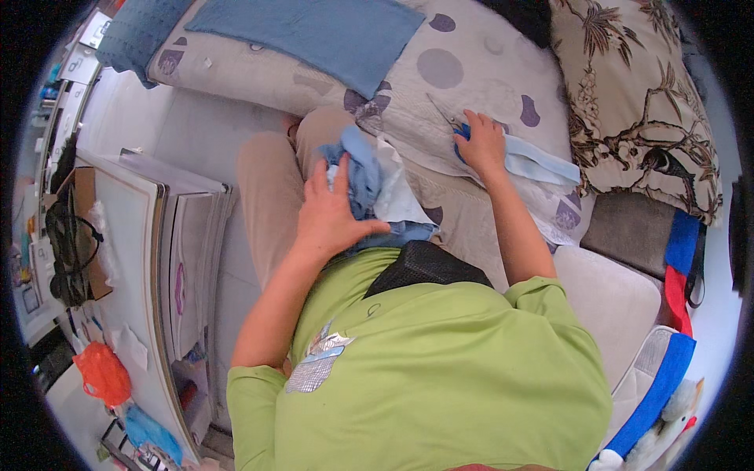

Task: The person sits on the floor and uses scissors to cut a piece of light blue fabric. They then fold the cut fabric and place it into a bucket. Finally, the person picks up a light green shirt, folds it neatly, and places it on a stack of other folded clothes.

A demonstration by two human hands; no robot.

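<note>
My left hand (pixel 327 215) rests with fingers spread on a crumpled blue cloth (pixel 364 171) in my lap. Beside that cloth lies a white piece of fabric (pixel 396 185). On the patterned bed cover to the right, my right hand (pixel 483 144) lies over the blue handles of a pair of scissors (pixel 452 121), whose blades point away from me; whether the fingers grip them is hard to tell. A pale blue fabric strip (pixel 542 160) extends to the right from beneath that hand.
A blue cloth (pixel 318 35) lies flat on the patterned cover (pixel 442 68) ahead. A printed cushion (pixel 642 112) stands at the right. To my left is a white cabinet (pixel 126 235) with a cardboard box (pixel 88 235) and dark cables on it.
</note>
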